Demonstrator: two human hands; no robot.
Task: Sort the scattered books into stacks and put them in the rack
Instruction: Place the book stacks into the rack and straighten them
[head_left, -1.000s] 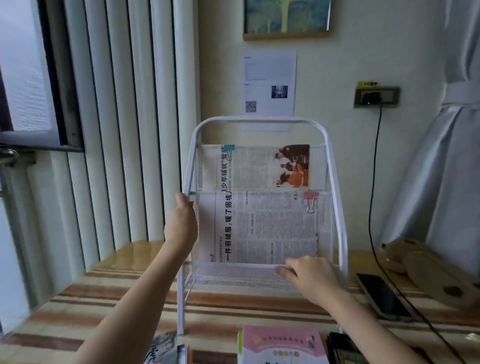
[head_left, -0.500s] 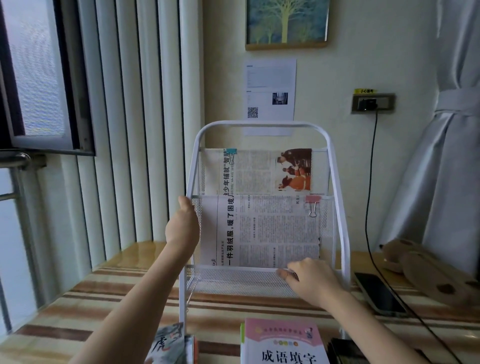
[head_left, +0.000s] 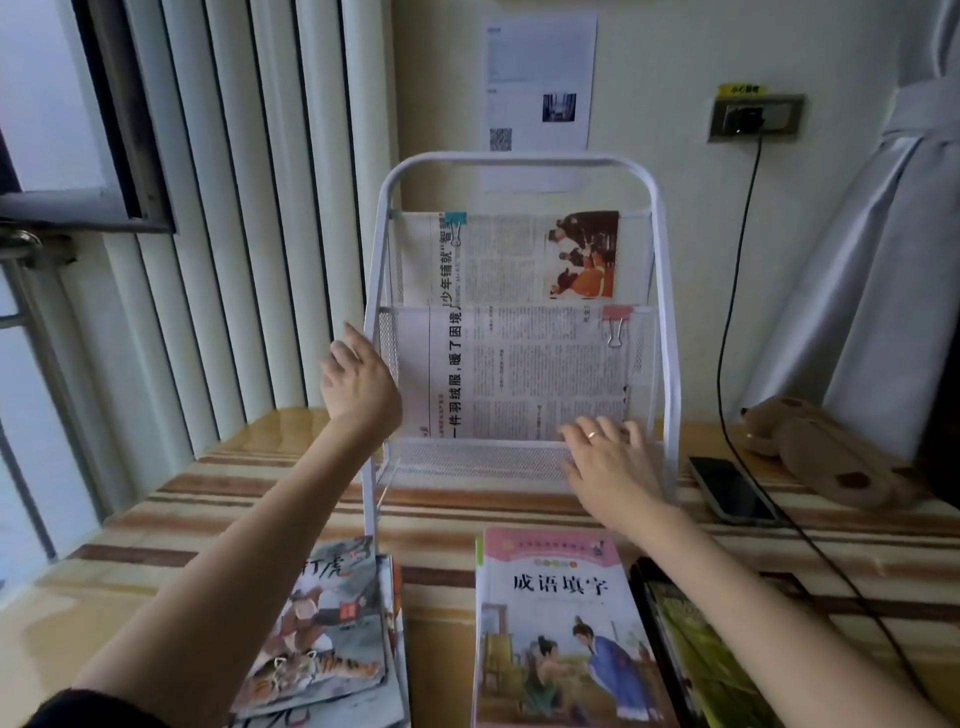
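Note:
A white wire rack (head_left: 524, 162) stands at the back of the table, with clipped newspaper sheets (head_left: 524, 374) lining its two mesh tiers. My left hand (head_left: 358, 387) hovers just off the rack's left post, fingers relaxed. Over the front mesh lip of the lower tier my right hand (head_left: 610, 465) lies with its fingers spread. Near me lie three stacks: a tiger-cover stack (head_left: 327, 629) at left, a pink-topped book stack (head_left: 561, 629) in the middle, and a dark green-cover stack (head_left: 696, 654) at right, partly under my right forearm.
A black phone (head_left: 730, 488) lies right of the rack, its cable (head_left: 727, 332) running up to a wall socket. Brown slipper-like objects (head_left: 821, 452) sit at the far right by a curtain. White vertical blinds (head_left: 249, 208) and a window stand left.
My left hand has let go of the rack's left post and pulled slightly away. My right hand has opened its fingers over the lower tier's edge. The view tilted down, showing the stacks.

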